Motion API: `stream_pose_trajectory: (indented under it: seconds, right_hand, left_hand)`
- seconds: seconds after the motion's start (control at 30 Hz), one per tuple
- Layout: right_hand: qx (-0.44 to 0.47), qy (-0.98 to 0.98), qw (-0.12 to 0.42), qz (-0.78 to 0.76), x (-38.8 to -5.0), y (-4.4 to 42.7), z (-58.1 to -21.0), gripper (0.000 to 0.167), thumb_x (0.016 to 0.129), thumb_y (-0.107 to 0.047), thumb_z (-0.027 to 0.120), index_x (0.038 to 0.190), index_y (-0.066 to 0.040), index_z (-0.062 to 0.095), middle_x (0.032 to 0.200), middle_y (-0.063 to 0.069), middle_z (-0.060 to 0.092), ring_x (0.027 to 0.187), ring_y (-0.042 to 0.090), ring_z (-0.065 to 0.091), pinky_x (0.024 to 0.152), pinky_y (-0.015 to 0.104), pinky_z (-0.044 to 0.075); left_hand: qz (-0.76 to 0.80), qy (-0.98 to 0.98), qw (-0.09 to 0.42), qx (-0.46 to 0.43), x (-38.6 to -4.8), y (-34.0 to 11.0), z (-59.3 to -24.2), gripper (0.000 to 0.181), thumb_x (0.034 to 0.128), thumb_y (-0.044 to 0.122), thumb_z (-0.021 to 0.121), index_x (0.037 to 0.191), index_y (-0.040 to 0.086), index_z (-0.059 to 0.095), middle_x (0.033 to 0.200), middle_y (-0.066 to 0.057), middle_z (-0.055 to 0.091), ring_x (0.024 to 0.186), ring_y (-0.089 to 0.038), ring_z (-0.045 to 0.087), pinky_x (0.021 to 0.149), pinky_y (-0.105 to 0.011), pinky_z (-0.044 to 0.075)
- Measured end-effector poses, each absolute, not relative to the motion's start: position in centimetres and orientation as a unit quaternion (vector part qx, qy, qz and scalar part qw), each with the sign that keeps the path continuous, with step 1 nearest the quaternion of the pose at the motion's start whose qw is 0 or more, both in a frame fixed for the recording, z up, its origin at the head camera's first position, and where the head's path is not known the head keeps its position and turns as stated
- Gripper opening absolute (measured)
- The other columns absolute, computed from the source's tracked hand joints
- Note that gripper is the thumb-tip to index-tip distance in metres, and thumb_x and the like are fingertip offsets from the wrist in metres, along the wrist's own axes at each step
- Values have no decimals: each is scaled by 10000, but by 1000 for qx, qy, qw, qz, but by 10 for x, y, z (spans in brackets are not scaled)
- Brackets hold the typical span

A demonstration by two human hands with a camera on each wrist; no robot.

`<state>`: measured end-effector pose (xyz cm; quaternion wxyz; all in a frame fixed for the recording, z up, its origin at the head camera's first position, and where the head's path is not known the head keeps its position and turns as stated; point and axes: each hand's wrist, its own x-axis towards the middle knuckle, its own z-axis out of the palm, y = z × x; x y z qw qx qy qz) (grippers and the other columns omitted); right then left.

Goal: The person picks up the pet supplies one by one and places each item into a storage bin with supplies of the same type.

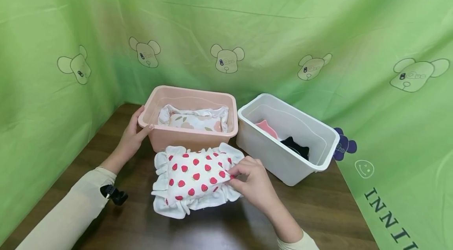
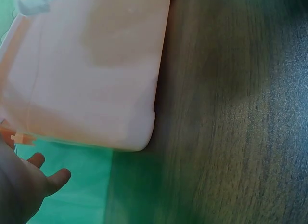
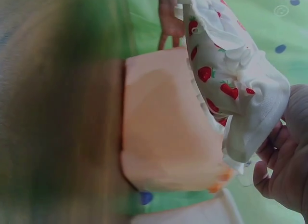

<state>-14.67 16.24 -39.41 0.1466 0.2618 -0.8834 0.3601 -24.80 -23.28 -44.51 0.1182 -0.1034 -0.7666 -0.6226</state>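
Note:
A small white pillow [image 1: 198, 177] with red strawberries and a ruffled edge hangs above the table, in front of the pink bin. My right hand [image 1: 255, 182] pinches it by its right side between thumb and fingers. In the right wrist view the strawberry pillow [image 3: 226, 84] is seen from the side, next to the right hand [image 3: 288, 151]. At the left end of the pink bin [image 1: 191, 138], my left hand [image 1: 131, 134] holds the rim, thumb at the front corner. Inside that bin lies a ruffled white pillow with a leaf and flower print [image 1: 192, 122].
Right of the pink bin stands a white bin [image 1: 263, 155], set at an angle. It holds a pink pointed item [image 1: 267, 129] and a black one with pointed tips [image 1: 295, 147]. Green printed cloth [image 1: 226, 14] hangs behind the brown wooden table [image 1: 318, 210].

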Motion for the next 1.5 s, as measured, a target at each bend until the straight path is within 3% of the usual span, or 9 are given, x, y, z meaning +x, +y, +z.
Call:
stream_pose_trajectory:
  seconds: [0.37, 0.57, 0.7, 0.9, 1.13, 1.37, 1.5]
  right_hand:
    - [291, -860, 174, 381, -150, 174, -351, 257, 717, 19, 881, 821, -202, 802, 770, -157, 648, 846, 69, 580, 830, 284, 378]
    - [298, -854, 194, 379, -159, 176, -329, 256, 722, 58, 849, 818, -172, 793, 793, -110, 666, 846, 92, 582, 797, 236, 440]
    - [297, -857, 200, 371, -167, 175, -317, 234, 726, 46, 856, 820, -160, 796, 783, -103, 670, 859, 96, 574, 916, 280, 403]
    - [288, -863, 213, 356, -182, 173, -303, 182, 737, 16, 859, 831, -128, 800, 784, -61, 677, 836, 103, 548, 845, 335, 352]
    - [283, -872, 219, 336, -202, 168, -289, 135, 754, -5, 855, 834, -100, 804, 790, -6, 718, 848, 154, 542, 851, 377, 346]
    - [278, -882, 224, 308, -221, 156, -279, 130, 764, -27, 861, 858, -101, 810, 811, 6, 736, 873, 175, 539, 901, 417, 335]
    - [284, -885, 228, 290, -232, 150, -273, 121, 779, -47, 860, 862, -120, 811, 805, -7, 734, 875, 177, 537, 960, 435, 325]
  left_hand:
    - [-626, -763, 126, -102, -247, -231, -445, 759, 1029, 121, 585, 1651, 110, 151, 1679, -177, 219, 1472, -385, 327, 978, -47, 350]
    - [-631, -759, 125, -102, -247, -231, -446, 762, 1023, 112, 592, 1650, 110, 158, 1671, -183, 237, 1468, -379, 330, 976, -53, 353]
    - [-632, -759, 120, -102, -247, -231, -446, 767, 1026, 126, 593, 1652, 126, 151, 1667, -185, 246, 1458, -381, 347, 958, -43, 364]
    - [-627, -764, 117, -96, -247, -232, -446, 767, 1029, 150, 590, 1655, 142, 146, 1679, -156, 226, 1479, -352, 321, 970, -55, 353]
    - [-619, -770, 120, -97, -247, -233, -444, 766, 1030, 171, 597, 1654, 147, 154, 1688, -132, 215, 1489, -335, 314, 1081, -214, 355]
    - [-618, -769, 127, -102, -245, -234, -445, 759, 1038, 182, 592, 1654, 143, 152, 1684, -158, 220, 1493, -365, 301, 1010, -81, 347]
    - [-610, -776, 127, -100, -246, -233, -446, 758, 1038, 209, 595, 1655, 157, 157, 1684, -149, 223, 1501, -354, 289, 1067, -166, 344]
